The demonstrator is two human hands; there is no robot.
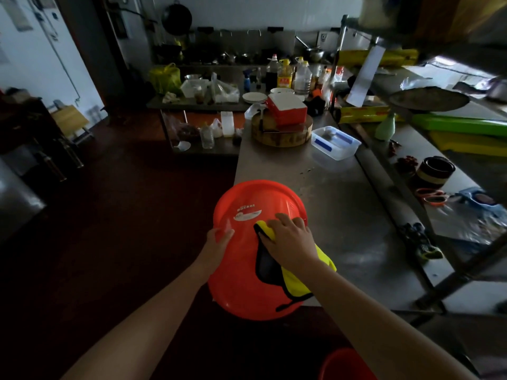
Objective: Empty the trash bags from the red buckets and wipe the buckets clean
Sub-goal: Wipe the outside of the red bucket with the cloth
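You are standing in a working commercial kitchen: a long stainless steel table (343,204), oil bottles (284,74), stacked plates (254,97), a round chopping block (282,133), a wok (176,19) hanging on the wall.

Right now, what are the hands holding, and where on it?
The left hand presses on the red bucket at its side wall, steadying it. The right hand grips the yellow cloth by a bunched end, against the bucket.
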